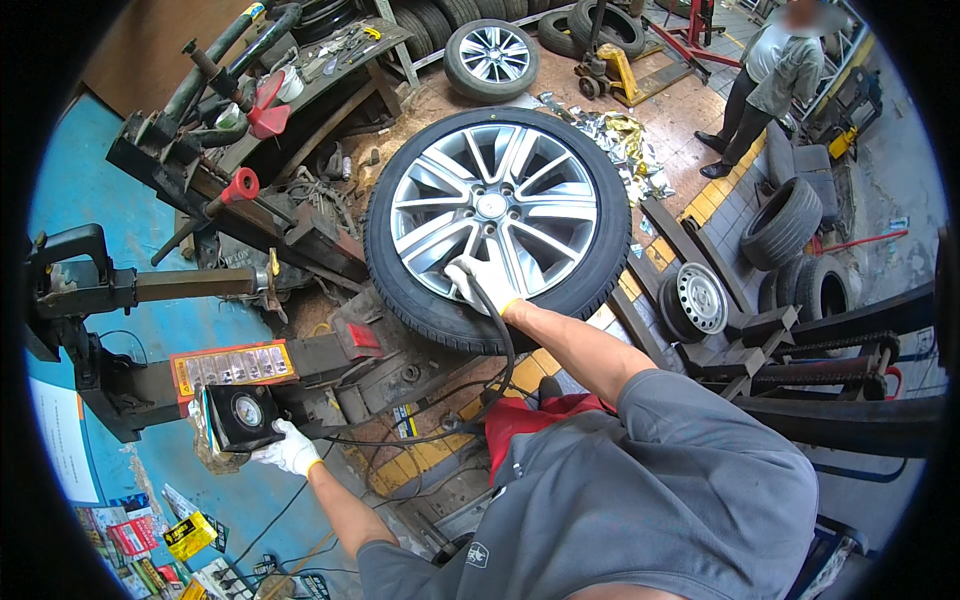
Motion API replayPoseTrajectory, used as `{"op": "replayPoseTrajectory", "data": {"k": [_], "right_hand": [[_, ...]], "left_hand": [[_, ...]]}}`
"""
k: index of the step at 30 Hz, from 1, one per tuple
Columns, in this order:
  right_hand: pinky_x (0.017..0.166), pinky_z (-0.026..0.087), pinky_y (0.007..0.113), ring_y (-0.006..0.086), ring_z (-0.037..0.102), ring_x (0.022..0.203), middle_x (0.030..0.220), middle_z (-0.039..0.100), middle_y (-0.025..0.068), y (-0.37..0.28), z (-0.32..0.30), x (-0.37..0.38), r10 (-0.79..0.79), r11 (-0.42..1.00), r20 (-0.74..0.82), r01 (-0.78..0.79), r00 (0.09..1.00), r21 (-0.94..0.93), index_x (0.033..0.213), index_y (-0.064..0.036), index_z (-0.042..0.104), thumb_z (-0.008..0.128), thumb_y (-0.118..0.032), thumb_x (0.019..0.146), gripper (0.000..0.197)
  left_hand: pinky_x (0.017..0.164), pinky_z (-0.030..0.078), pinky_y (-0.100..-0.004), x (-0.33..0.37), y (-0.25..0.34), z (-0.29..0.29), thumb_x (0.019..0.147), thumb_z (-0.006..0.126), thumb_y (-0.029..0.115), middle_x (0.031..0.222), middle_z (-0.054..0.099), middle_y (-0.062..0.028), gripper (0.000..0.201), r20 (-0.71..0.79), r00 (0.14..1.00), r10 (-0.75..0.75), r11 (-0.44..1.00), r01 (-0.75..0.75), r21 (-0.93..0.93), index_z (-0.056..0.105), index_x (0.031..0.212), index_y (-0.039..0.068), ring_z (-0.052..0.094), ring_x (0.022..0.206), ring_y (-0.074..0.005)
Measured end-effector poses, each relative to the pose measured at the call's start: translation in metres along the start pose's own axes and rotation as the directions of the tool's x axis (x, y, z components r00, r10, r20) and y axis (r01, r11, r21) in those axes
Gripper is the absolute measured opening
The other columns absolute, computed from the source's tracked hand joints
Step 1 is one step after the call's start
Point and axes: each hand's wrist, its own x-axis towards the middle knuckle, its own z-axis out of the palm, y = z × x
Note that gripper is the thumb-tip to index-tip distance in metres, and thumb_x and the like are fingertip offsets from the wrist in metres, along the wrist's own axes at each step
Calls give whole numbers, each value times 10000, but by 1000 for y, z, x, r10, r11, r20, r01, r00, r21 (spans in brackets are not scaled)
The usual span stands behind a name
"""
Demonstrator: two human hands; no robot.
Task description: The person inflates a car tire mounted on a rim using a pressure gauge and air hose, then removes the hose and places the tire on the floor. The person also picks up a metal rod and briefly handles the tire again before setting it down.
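Observation:
A wheel with a black tyre [385,235] and a silver multi-spoke rim [565,205] lies face up in the middle. My right hand [483,281], in a white glove, is closed round the end of a black air hose [508,345] at the rim's near edge. The hose tip and the valve are hidden under the fingers. At the lower left, a black box with a round pressure gauge [247,410] sits on the machine's arm. My left hand [289,450], also gloved, grips the box's lower right corner, its fingertips partly hidden.
Tyre-changer arms [170,287] crowd the left side, below a cluttered workbench [335,75]. Another wheel [492,55] lies behind. Crumpled foil [625,150] litters the floor. A person [775,85] stands far right, near loose tyres [783,225] and a steel rim [700,300].

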Motion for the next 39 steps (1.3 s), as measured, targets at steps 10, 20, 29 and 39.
{"op": "replayPoseTrajectory", "data": {"k": [10,20,29,39], "right_hand": [[1251,305,498,412,785,918,881,811,194,-1,2,1,1,1000,-12,-1,1000,8,1177,-131,818,642,-387,1134,313],[1254,306,495,406,783,941,922,820,207,-1,-2,-1,-29,998,-22,27,999,-59,1187,-136,816,637,-402,1132,326],[1226,364,491,438,791,973,938,819,220,-10,-7,-1,42,999,9,-42,999,3,1200,-127,810,637,-400,1133,330],[895,602,462,384,782,957,998,803,184,-18,-15,-3,60,997,29,-62,998,47,1238,-100,817,716,-358,1105,307]], "left_hand": [[1266,479,-584,1,-3,0,1013,634,753,1752,304,-467,1290,-8,1000,0,1000,0,-16,141,1737,-193,448,1584,-579],[1295,440,-583,-1,11,-17,1021,653,735,1760,235,-492,1324,111,993,-32,998,38,-50,60,1734,-210,389,1609,-602],[1267,476,-582,-1,8,-12,1024,617,734,1749,268,-489,1290,70,997,-36,998,39,-38,83,1738,-197,420,1596,-588],[1289,453,-576,-3,20,-28,1019,626,740,1756,273,-476,1291,125,989,-82,996,87,-37,106,1737,-199,421,1598,-582]]}}
